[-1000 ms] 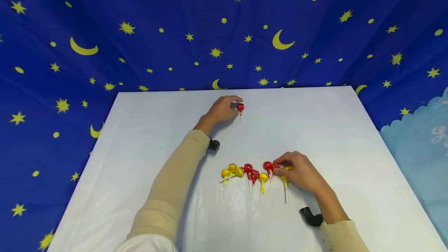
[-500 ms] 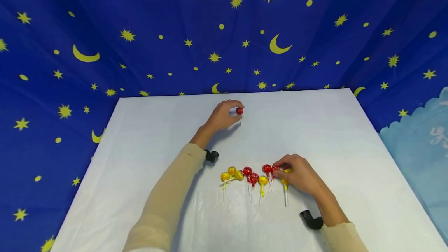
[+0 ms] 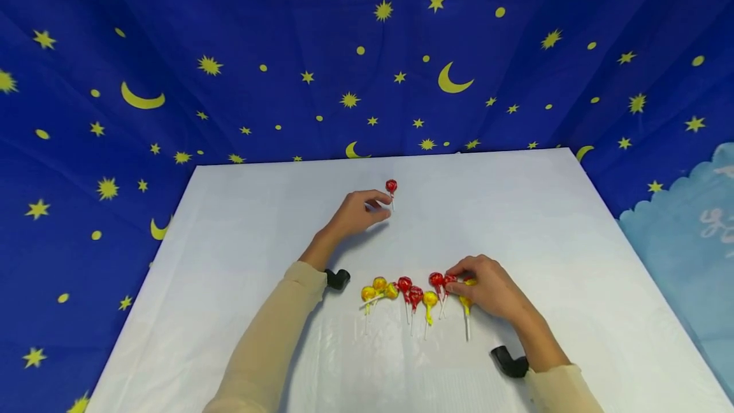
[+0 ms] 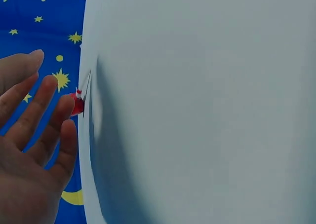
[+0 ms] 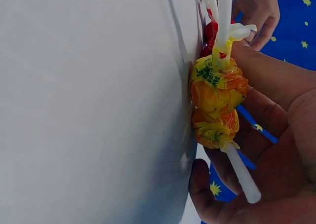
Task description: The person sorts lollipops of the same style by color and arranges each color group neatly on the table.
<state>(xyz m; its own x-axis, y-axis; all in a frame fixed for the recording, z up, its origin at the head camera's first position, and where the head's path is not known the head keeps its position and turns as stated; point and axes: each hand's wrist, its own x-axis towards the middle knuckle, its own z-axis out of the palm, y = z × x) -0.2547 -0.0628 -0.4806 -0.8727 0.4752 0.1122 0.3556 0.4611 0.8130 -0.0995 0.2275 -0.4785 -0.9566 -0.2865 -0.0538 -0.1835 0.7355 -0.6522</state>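
Lollipops (image 3: 415, 294) bunch at lower centre (sticks (image 3: 467, 327) mostly toward the frame's bottom, likely leaving heads easy to pinch), where the right grip (image 3: 487, 285) pinches a red one (image 3: 450, 280). Upper centre, the desk (image 3: 258, 209) supports a lone lollipop (image 3: 391, 185), so the left grip (image 3: 357, 213), fingers parted, holds nothing.

We have a white worktop (image 3: 246, 209). One red lollipop (image 3: 391, 185) lies alone near its far edge. Nearer us, yellow lollipops (image 3: 430, 299) and red lollipops (image 3: 404, 283) lie in a loose row, left end bunched, right end partly hidden.
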